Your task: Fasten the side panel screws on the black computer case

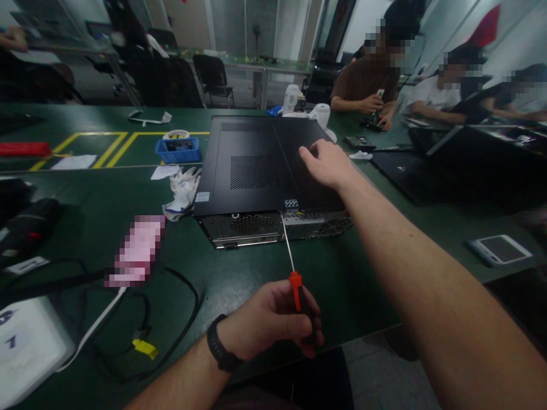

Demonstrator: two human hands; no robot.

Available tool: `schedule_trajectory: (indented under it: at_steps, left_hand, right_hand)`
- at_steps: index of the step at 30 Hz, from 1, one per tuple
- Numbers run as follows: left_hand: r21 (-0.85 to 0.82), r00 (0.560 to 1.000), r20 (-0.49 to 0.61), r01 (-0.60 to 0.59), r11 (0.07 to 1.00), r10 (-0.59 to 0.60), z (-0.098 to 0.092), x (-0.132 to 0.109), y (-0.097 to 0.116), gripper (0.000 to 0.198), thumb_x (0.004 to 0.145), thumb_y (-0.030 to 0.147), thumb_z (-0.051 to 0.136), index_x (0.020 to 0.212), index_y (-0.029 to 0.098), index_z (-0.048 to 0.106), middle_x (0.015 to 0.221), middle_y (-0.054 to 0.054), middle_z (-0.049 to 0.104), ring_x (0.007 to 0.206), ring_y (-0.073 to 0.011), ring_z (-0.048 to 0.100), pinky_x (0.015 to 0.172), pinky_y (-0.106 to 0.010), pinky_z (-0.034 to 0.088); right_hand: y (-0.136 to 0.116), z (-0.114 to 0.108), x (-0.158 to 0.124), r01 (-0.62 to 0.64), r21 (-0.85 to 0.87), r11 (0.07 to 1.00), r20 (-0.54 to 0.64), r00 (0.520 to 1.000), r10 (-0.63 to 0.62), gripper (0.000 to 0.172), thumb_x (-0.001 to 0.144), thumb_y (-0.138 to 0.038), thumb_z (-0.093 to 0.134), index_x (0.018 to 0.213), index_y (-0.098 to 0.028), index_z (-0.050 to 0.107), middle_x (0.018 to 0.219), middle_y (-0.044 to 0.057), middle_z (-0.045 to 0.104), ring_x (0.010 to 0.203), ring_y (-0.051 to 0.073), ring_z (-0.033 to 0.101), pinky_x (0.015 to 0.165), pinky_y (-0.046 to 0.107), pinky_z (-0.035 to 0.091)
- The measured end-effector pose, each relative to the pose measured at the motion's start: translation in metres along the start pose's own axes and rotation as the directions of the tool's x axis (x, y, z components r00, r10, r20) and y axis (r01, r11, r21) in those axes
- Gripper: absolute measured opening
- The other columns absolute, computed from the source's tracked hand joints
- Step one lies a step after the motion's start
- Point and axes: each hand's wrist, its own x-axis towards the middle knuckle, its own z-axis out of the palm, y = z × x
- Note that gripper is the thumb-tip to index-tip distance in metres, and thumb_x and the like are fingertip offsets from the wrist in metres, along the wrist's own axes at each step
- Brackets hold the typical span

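Observation:
A black computer case (252, 139) lies on its side on the green table, its metal back panel facing me. My left hand (277, 319), with a dark watch at the wrist, is closed around the handle of a screwdriver (296, 290) in orange and black. The screwdriver's thin shaft points up and away, its tip at the upper edge of the back panel near the middle. On the right part of the case's top rests my right hand (327, 163), fingers spread and partly hidden behind the hand itself; I see nothing held in it.
Left of the case lie white work gloves (183, 193) and a blue bin (178, 150). Black cables (192, 285), a white box (29, 347) and a blurred pink object (141, 250) are nearer left. A phone-like device (499, 249) lies right. Co-workers sit beyond.

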Motion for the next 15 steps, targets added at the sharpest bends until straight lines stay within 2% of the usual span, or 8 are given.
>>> schedule_trajectory:
  at_steps: [5, 9, 11, 15]
  left_hand:
    - [-0.04, 1.0, 0.009, 0.004, 0.999, -0.004, 0.0029, -0.0011, 0.0013, 0.033, 0.077, 0.029, 0.09, 0.101, 0.014, 0.073, 0.093, -0.008, 0.077, 0.086, -0.0192, 0.078, 0.07, -0.027, 0.065]
    - [-0.071, 0.999, 0.011, 0.031, 0.997, -0.03, 0.0036, -0.0026, 0.0023, 0.036, 0.078, 0.021, 0.088, 0.111, 0.014, 0.073, 0.108, -0.011, 0.077, 0.098, -0.0223, 0.079, 0.081, -0.031, 0.065]
    - [-0.063, 1.0, 0.007, 0.016, 0.998, -0.015, 0.0031, -0.0027, 0.0018, 0.035, 0.079, 0.018, 0.087, 0.111, 0.014, 0.072, 0.106, -0.01, 0.077, 0.097, -0.0214, 0.079, 0.081, -0.03, 0.065]
    - [-0.027, 0.999, 0.024, -0.028, 0.999, 0.028, 0.0001, -0.0012, -0.0012, 0.031, 0.078, 0.019, 0.088, 0.102, 0.015, 0.068, 0.093, -0.006, 0.077, 0.083, -0.0173, 0.078, 0.07, -0.025, 0.064]
  right_hand:
    - [-0.0004, -0.0004, 0.0003, 0.001, -0.004, 1.0, -0.001, 1.0, -0.001, 0.061, 0.1, -0.061, 0.041, 0.12, -0.01, 0.068, 0.124, 0.024, 0.07, 0.121, 0.04, 0.064, 0.104, 0.056, 0.049]
    - [-0.0013, -0.0012, -0.0004, -0.003, -0.001, 1.0, 0.006, 1.0, 0.003, 0.059, 0.1, -0.06, 0.042, 0.12, -0.011, 0.068, 0.125, 0.023, 0.07, 0.12, 0.04, 0.064, 0.103, 0.056, 0.05]
    - [-0.0015, -0.0014, -0.0006, -0.003, 0.002, 1.0, 0.007, 1.0, 0.003, 0.06, 0.1, -0.061, 0.042, 0.12, -0.011, 0.068, 0.125, 0.023, 0.07, 0.119, 0.039, 0.065, 0.103, 0.055, 0.05]
    - [-0.0002, -0.0006, 0.0003, -0.002, 0.009, 1.0, -0.001, 1.0, 0.002, 0.06, 0.1, -0.061, 0.042, 0.12, -0.011, 0.069, 0.125, 0.023, 0.07, 0.119, 0.039, 0.064, 0.103, 0.056, 0.049]
